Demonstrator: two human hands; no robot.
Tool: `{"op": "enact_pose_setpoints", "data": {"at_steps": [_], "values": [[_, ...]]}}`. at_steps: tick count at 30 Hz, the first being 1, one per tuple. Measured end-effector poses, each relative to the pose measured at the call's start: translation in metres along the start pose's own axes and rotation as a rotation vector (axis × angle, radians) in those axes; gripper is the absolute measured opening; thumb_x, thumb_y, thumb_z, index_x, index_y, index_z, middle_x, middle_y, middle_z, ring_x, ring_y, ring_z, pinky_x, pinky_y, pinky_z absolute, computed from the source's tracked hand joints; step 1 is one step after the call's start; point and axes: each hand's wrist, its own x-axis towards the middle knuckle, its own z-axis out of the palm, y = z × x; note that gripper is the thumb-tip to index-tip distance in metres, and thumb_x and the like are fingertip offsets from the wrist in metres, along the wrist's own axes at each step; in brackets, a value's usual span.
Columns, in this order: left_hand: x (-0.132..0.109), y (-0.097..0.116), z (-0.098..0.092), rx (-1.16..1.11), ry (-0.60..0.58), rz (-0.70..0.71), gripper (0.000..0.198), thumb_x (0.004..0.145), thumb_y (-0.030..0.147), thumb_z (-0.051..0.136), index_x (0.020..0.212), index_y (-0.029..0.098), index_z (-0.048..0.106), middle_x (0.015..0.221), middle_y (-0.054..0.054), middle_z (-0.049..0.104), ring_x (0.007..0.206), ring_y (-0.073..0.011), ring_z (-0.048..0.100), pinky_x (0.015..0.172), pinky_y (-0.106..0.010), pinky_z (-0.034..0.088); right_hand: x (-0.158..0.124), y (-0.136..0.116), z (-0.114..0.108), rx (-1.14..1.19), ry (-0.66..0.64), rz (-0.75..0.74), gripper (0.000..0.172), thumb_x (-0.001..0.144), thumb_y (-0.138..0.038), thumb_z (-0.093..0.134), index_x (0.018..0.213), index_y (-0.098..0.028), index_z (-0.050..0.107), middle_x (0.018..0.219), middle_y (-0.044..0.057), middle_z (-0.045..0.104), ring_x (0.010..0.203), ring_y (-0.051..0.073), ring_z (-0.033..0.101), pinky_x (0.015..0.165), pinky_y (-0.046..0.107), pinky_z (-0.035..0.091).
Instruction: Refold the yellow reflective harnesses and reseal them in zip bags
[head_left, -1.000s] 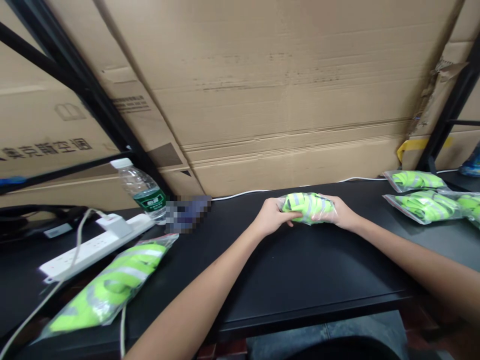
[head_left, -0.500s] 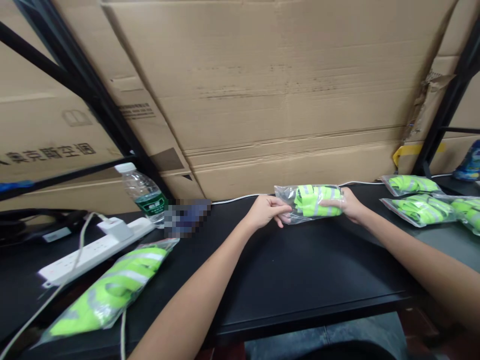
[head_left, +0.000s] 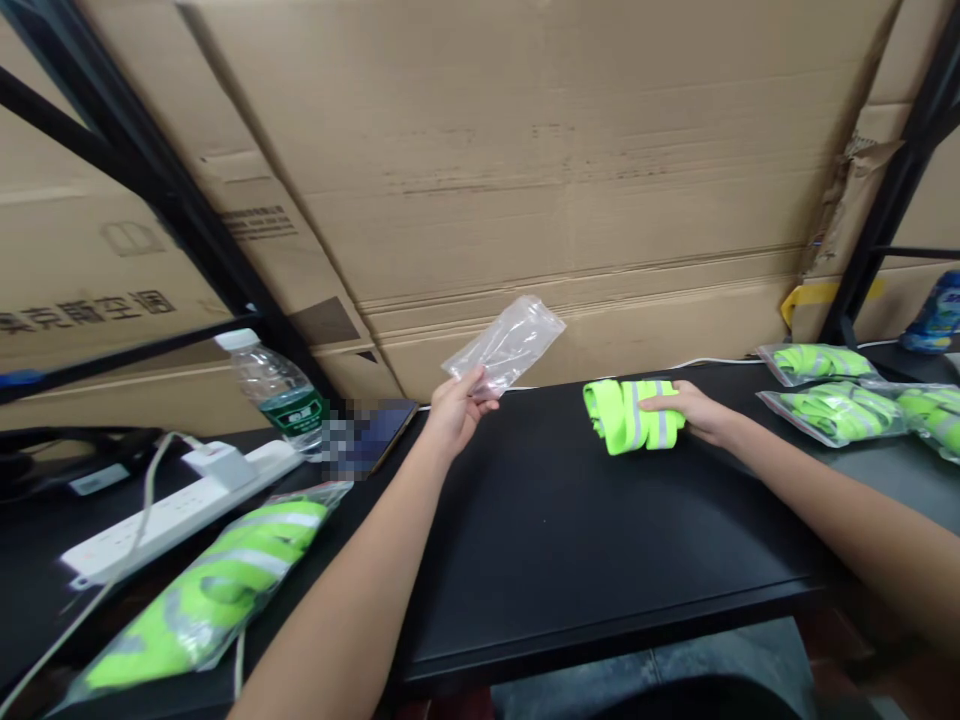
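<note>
With twelve o'clock pointing away from the wearer, the right hand [head_left: 688, 412] holds a yellow-green bundle of banded fabric [head_left: 619, 415] by its three o'clock end. The thumb lies across the near face and the other fingers go behind, so the grip is closed firmly around that end. The rest of the bundle sticks out from the grip toward nine o'clock, its loops loosely folded and its grey stripes showing. Whether its lower edge touches the black table [head_left: 570, 560] cannot be told.

The left hand [head_left: 455, 412] pinches a clear plastic bag [head_left: 517, 335] by its lower corner, between thumb and curled fingers. From that pinch the bag slants up toward one o'clock, in front of the cardboard [head_left: 525, 150], and it lies at ten o'clock from the bundle, well apart from it.

At three o'clock from the right hand, three packed bags lie close together: a far one [head_left: 821, 360], a nearer one [head_left: 847, 413] and one by the edge of view [head_left: 934, 410]. A blue bottle [head_left: 934, 315] stands beyond them, at about two o'clock.

At eight o'clock from the left hand lies a larger packed bag [head_left: 217, 590], just beside a white power strip [head_left: 172, 520]. A clear water bottle [head_left: 281, 395] with a green label leans at nine o'clock, near a partly blurred dark flat object [head_left: 382, 435]
</note>
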Motion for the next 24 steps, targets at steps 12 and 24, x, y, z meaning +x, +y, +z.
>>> {"op": "enact_pose_setpoints", "data": {"at_steps": [12,24], "values": [[-0.037,-0.022,0.062,-0.013,-0.117,-0.056,0.027,0.081,0.036,0.076,0.076,0.014,0.061,0.067,-0.003,0.066,0.055,-0.016,0.067,0.042,-0.024,0.051,-0.012,-0.003,0.02,-0.575,-0.021,-0.613,0.032,0.081,-0.039,0.073,0.109,-0.024,0.069,0.11,0.009,0.074,0.102,0.026,0.068,0.088,0.043,0.057],[-0.023,-0.037,0.05,0.285,0.026,0.058,0.031,0.086,0.045,0.069,0.078,0.015,0.06,0.064,-0.001,0.065,0.055,-0.0155,0.066,0.045,-0.023,0.047,-0.003,-0.011,-0.003,-1.028,0.068,-0.847,0.024,0.092,-0.019,0.049,0.108,-0.021,0.067,0.128,0.017,0.068,0.111,0.034,0.061,0.091,0.059,0.052]]}}
